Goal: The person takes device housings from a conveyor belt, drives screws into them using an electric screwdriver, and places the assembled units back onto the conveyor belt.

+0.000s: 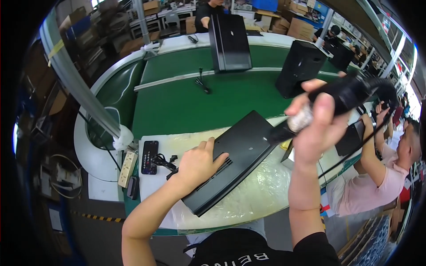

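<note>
A slim black case [248, 144] with a vent grille lies at a slant on the sheet-covered bench in front of me. My left hand [199, 162] rests on its left side, thumb spread over the top and fingers bent at the edge, gripping it. Raised above the right end of the case, my right hand [321, 122] is wrapped round a black electric screwdriver [341, 97]. Its tip points down and left, off the case surface, and a cable trails from its back end. The screwdriver and right hand are partly blurred.
Left of the case lie a black remote control [150, 157], a coiled black cable [165, 162] and a power strip [128, 169]. Two black units [230, 42] stand on the green conveyor [177, 102], with a cable [203, 83] between. A co-worker [368, 177] sits at right.
</note>
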Available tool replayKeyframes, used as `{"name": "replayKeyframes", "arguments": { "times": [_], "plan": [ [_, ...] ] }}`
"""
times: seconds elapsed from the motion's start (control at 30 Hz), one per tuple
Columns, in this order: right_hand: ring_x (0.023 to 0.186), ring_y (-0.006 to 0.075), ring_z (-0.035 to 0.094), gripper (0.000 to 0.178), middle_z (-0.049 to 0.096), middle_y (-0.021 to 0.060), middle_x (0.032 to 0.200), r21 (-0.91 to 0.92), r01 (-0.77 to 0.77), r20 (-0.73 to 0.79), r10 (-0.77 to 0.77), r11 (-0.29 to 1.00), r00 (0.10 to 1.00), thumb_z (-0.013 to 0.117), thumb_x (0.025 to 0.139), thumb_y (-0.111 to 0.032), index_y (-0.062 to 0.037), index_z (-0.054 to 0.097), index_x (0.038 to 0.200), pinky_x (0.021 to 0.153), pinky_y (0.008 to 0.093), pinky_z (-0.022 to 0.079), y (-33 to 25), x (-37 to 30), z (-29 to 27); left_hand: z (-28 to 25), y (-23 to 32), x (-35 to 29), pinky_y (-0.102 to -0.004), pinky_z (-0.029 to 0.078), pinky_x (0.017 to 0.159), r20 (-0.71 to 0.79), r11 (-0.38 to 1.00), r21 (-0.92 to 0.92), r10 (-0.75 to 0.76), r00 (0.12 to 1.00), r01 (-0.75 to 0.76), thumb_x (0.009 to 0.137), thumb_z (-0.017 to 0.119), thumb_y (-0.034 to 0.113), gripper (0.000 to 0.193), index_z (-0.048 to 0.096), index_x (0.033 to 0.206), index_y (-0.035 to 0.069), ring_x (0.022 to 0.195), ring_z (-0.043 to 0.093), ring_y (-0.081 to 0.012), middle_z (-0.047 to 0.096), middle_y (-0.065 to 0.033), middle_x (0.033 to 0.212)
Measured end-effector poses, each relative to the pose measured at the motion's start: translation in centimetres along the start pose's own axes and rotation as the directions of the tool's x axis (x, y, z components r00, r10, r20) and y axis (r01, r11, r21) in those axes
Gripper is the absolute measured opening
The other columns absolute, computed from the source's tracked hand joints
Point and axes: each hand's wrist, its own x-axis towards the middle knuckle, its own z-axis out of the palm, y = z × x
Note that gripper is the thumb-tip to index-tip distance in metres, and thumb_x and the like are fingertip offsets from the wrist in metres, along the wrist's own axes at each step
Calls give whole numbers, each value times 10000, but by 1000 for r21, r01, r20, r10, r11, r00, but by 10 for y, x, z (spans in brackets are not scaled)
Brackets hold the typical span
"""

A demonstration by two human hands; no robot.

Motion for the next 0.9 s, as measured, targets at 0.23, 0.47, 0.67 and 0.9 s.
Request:
{"name": "replayKeyframes", "arguments": {
  "times": [0.23, 0.47, 0.67, 0.9],
  "plan": [
    [553, 125, 565, 358, 598, 137, 928, 96, -25, 176, 8, 995, 984, 568, 902, -117, -14, 340, 1158, 499, 247, 477, 50, -20, 70, 0, -1, 1, -376, 540, 560, 15, 1000, -14, -18, 1000, 18, 824, 635, 467, 593, 566, 1080, -63, 619, 654, -319, 638, -177, 750],
    [560, 105, 557, 315, 599, 124, 915, 64, -143, 224, 126, 988, 966, 584, 881, -58, -15, 353, 1091, 505, 238, 478, 63, -38, 83, 0, -3, 0, -363, 540, 553, 25, 1000, -22, -10, 1000, 10, 834, 617, 482, 620, 562, 1104, -73, 617, 657, -310, 639, -169, 749],
    [568, 101, 556, 301, 600, 120, 900, 96, -97, 258, 70, 991, 964, 598, 878, -39, -4, 365, 1065, 508, 237, 477, 72, -45, 86, 0, -4, 1, -346, 534, 523, 9, 1000, -9, 14, 1000, -14, 840, 608, 487, 634, 565, 1106, -88, 599, 658, -290, 637, -165, 742],
    [583, 97, 557, 313, 599, 113, 907, 114, -139, 278, 103, 984, 955, 615, 881, -60, -7, 371, 1070, 509, 227, 469, 75, -46, 89, 2, -5, 0, -330, 529, 509, 15, 1000, 16, 16, 1000, -16, 849, 601, 483, 637, 564, 1131, -86, 589, 659, -282, 638, -155, 740]
  ]
}}
